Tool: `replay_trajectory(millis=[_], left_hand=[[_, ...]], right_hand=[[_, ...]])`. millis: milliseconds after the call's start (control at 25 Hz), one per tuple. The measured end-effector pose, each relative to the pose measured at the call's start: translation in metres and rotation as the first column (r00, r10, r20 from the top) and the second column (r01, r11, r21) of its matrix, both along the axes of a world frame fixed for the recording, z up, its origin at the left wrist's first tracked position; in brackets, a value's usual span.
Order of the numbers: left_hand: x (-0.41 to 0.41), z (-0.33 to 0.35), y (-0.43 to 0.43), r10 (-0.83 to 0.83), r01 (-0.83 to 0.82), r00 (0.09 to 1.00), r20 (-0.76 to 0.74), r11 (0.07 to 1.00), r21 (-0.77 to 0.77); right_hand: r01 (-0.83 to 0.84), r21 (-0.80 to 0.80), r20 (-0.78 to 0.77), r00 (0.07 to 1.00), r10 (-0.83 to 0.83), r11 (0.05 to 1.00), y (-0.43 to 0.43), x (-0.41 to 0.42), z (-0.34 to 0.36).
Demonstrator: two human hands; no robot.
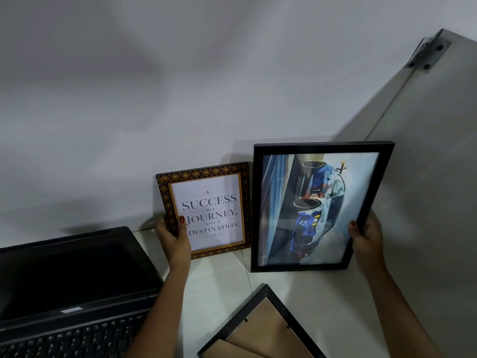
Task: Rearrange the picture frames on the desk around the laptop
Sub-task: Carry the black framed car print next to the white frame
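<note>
Item one: ornate brown-and-gold frame [204, 210] carrying the "Success is a journey, not a destination" print, standing upright on the white table [219, 275] and leaning back against the grey wall [129, 99]. My left hand [173, 237] is gripping its lower left edge; the thumb is lying across the front of the moulding and the other fingers are curling behind it, so the edge is sitting pinched between them.

Item two: large black frame [320, 206] showing a blue-and-white car picture turned on its side. It is standing just right of the ornate frame, its left edge overlapping that frame's right side, and tilting toward a pale panel [426, 151] on the right. My right hand [366, 235] is clamping its lower right edge, thumb on the front, remaining fingers wrapping behind. Whether its bottom edge is touching the table I cannot tell.

Item three: third black frame [260, 329], lying face down on the table nearest me, brown backing board showing, below the large frame and between my two forearms. Neither hand is touching it.

Item four: open black laptop [72, 288], sitting at the left of the table, its screen dark, its right edge just beside my left forearm and well left of both upright frames.
</note>
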State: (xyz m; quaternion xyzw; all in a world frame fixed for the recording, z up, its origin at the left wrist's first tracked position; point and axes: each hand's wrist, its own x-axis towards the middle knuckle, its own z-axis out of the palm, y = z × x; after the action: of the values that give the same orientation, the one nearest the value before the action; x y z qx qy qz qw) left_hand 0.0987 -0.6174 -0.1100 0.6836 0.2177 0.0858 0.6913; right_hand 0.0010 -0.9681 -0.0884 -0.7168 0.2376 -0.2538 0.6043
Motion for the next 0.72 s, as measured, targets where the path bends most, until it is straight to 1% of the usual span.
replay_trajectory(millis=[120,280,360,400,440,480,520,600,640,680,720], left_hand=[[-0.001,-0.002,0.003,-0.03,0.031,0.999,-0.035,0.999,0.031],[-0.01,0.015,-0.001,-0.083,0.081,0.996,0.021,0.995,0.059],[-0.019,0.028,-0.006,-0.077,0.066,0.995,0.061,0.984,0.164],[-0.028,0.032,-0.011,-0.097,0.076,0.992,0.084,0.97,0.231],[-0.04,0.035,-0.017,-0.146,0.11,0.982,0.123,0.959,0.26],[-0.057,0.04,-0.025,-0.211,0.17,0.964,0.16,0.956,0.237],[-0.077,0.049,-0.033,-0.282,0.25,0.941,0.188,0.952,0.176],[-0.116,0.072,-0.045,-0.395,0.403,0.899,0.188,0.915,-0.002],[-0.13,0.082,-0.048,-0.415,0.438,0.891,0.182,0.893,-0.106],[-0.141,0.091,-0.044,-0.42,0.453,0.887,0.192,0.874,-0.176],[-0.149,0.1,-0.036,-0.413,0.452,0.887,0.207,0.866,-0.213]], right_hand=[[0.002,0.0,-0.029,1.0,-0.002,1.0,0.006,-0.008,-0.007],[0.026,0.012,-0.067,0.997,-0.025,1.0,0.009,-0.016,-0.009],[0.043,0.026,-0.074,0.996,-0.041,0.999,0.014,-0.018,-0.004],[0.048,0.035,-0.067,0.997,-0.046,0.998,0.017,-0.019,0.0],[0.044,0.038,-0.056,0.998,-0.042,0.998,0.02,-0.02,0.004],[0.025,0.039,-0.032,0.999,-0.023,0.999,0.025,-0.022,0.011],[0.004,0.036,0.0,1.0,-0.004,0.999,0.031,-0.023,0.019],[-0.035,0.016,0.058,0.998,0.034,0.999,0.047,-0.027,0.043],[-0.071,-0.002,0.081,0.994,0.071,0.997,0.055,-0.029,0.058],[-0.119,-0.028,0.107,0.987,0.122,0.992,0.066,-0.035,0.076],[-0.162,-0.049,0.136,0.977,0.167,0.986,0.076,-0.043,0.095]])
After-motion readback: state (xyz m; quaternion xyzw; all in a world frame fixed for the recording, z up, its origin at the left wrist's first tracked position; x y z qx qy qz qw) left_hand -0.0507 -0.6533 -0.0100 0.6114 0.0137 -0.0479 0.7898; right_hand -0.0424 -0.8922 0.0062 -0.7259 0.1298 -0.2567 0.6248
